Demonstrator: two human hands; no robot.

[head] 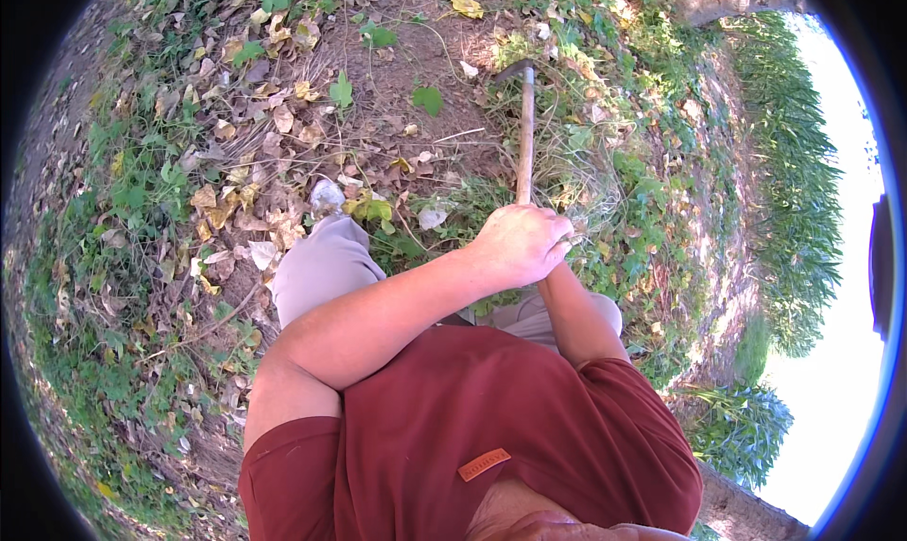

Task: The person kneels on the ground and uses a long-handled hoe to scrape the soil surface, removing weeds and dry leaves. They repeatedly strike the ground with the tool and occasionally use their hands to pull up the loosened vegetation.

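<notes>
My left hand (516,242) is closed around the lower part of a long wooden handle (526,137). At its far end a metal collar joins a dark, curved blade (513,69), which points left and lies against grass and soil; whether the tool is a sickle or a narrow hoe I cannot tell. My right forearm (572,307) comes up from the right and meets the left hand, which hides most of my right hand, so its grip does not show. Cut or dry grass (588,179) lies to the right of the handle.
Brown soil (397,80) with dry leaves and green vines surrounds me. My left knee (322,264) and a pale shoe tip (327,196) are left of the hands. Tree trunks stand at the upper right (737,2) and lower right (744,502), near tall green plants (790,186).
</notes>
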